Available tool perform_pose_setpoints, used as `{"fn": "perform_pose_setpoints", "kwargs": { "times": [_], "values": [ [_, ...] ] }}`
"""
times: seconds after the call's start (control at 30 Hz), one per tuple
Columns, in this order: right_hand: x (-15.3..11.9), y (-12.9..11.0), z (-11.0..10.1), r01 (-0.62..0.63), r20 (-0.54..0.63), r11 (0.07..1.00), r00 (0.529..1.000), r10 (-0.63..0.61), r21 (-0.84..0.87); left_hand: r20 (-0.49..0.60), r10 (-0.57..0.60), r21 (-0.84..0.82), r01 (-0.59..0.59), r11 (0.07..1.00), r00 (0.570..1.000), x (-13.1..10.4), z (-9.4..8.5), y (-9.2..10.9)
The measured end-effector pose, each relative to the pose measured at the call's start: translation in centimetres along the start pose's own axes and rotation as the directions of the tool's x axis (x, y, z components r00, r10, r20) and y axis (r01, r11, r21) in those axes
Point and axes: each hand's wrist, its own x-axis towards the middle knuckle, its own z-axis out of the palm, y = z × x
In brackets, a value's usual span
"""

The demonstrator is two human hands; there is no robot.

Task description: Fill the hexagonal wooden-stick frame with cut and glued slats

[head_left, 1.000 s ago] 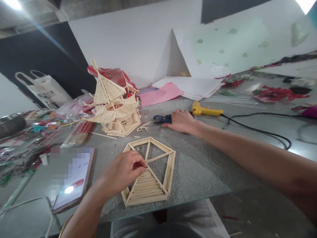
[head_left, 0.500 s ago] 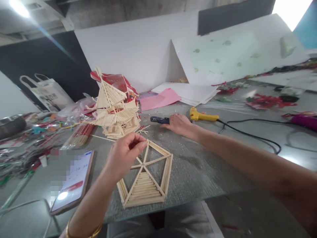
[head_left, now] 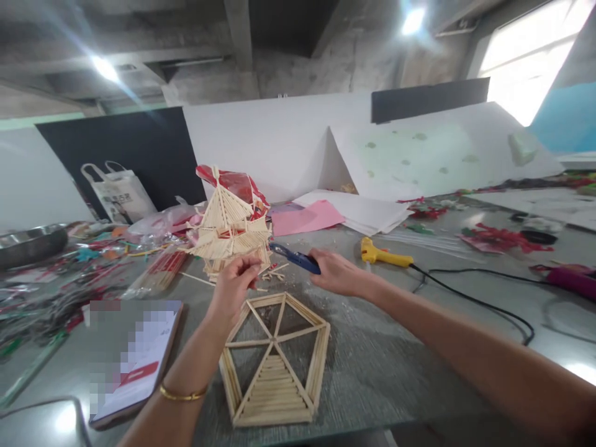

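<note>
My right hand is wrapped round the handles of dark blue pliers, whose head points left toward my other hand. The fingers of my left hand are pinched together above the table; what they hold, if anything, I cannot make out. Below both hands lies a six-sided frame of thin wooden sticks, with spokes meeting in its middle. Its near wedge is filled with a row of sticks. Behind my left hand stands a tiered stick pagoda, its lower part partly covered by the hand.
A yellow glue gun with a black cord lies to the right. A phone rests at the left, beside a bag of sticks. Short stick pieces lie by the pagoda. Pink paper and white sheets are farther back.
My right hand has lifted the pliers off the table and brought them left. My left hand has left the frame's far edge and is raised beside the pagoda. The view has tipped upward.
</note>
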Motion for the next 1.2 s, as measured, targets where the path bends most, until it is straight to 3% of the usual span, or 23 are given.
{"fn": "perform_pose_setpoints", "kwargs": {
  "times": [0.13,0.4,0.87,1.2],
  "values": [
    [-0.6,-1.1,0.8,0.064,-0.050,0.996,0.997,-0.067,-0.056,-0.074,0.026,-0.043,-0.029,0.999,0.997,0.2,-0.4,-0.4],
    [-1.2,-2.2,1.3,0.019,-0.135,0.986,0.990,-0.042,-0.166,-0.149,0.079,-0.043,-0.086,0.995,0.986,-0.1,0.0,-0.3],
    [-1.5,-2.5,1.3,0.004,-0.079,0.990,0.997,-0.015,-0.141,-0.142,0.140,0.007,-0.140,0.990,0.980,-0.4,0.4,-0.7],
    [-2.0,-3.5,0.9,-0.049,-0.064,0.994,0.997,0.043,-0.098,-0.233,0.213,-0.007,-0.221,0.975,0.949,-0.6,0.9,-1.3]
  ]
}}
